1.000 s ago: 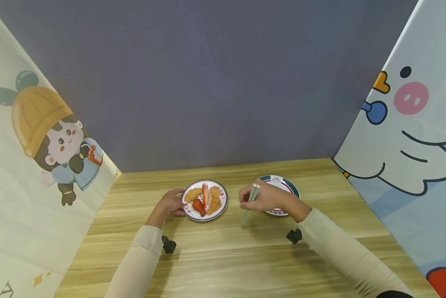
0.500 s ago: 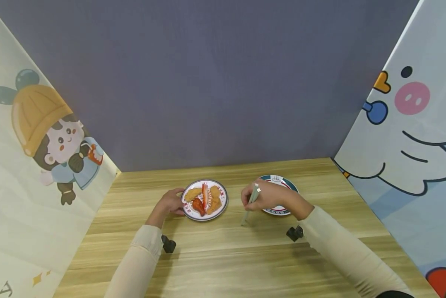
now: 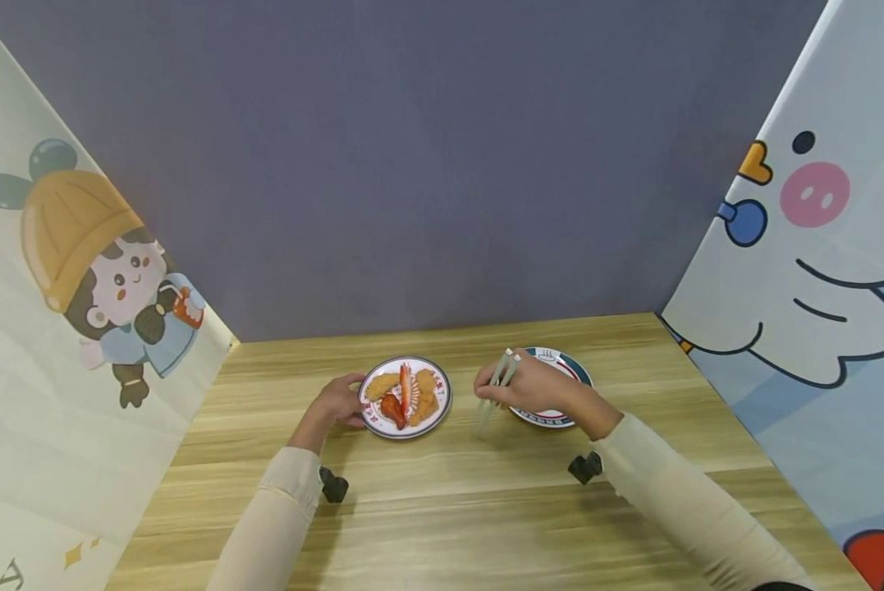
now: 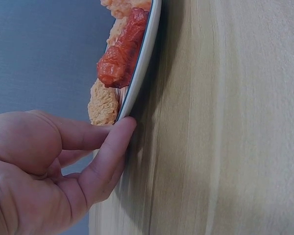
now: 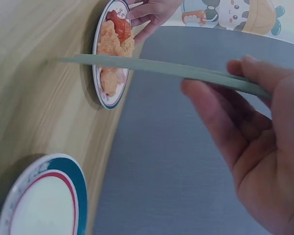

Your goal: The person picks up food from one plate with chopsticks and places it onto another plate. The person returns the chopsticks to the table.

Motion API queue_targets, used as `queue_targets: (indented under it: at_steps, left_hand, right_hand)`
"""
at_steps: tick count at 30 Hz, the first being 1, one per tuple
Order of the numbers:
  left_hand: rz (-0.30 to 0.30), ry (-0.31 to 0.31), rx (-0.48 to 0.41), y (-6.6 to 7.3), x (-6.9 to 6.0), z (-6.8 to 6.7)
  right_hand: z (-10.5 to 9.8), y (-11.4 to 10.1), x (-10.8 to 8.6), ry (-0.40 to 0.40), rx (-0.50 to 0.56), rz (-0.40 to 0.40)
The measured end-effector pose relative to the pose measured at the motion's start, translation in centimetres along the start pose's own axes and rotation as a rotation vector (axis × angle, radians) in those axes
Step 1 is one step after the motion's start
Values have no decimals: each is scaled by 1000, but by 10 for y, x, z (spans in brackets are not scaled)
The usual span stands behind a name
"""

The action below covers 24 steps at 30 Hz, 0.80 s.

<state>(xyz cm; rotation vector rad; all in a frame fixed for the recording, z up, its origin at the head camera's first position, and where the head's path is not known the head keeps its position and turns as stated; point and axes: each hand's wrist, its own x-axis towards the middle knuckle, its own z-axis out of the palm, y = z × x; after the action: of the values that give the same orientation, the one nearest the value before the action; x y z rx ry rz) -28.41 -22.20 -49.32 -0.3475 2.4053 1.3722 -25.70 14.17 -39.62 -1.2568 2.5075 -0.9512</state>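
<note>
At the wooden table [image 3: 442,517], we see a left hand [image 3: 341,400] pinching the left edge of the food plate [image 3: 442,409], set at left with a glossy red piece [image 3: 393,410] and breaded pieces [image 3: 426,402] on it. At right, a right hand [image 3: 526,386], partly covering a 2nd plate [image 5: 46,208], grips 2 chopsticks [image 5: 137,63], tips down between the plates; whether the tips meet, we cannot tell. We'd judge a firm, light rim pinch and evened-up tips best for control.
</note>
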Motion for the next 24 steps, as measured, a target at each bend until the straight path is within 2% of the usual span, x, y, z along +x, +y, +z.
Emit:
queue_targets:
  at_steps: [6,18,24]
  left_hand:
    - [2,1,-1,0,1,0]
    - [5,3,6,0,4,1]
    - [10,-4,1,-2,4,2]
  right_hand:
    - [8,8,1,110,156,68]
    - [23,18,15,364,290,162]
    - [32,28,24,438,405,179]
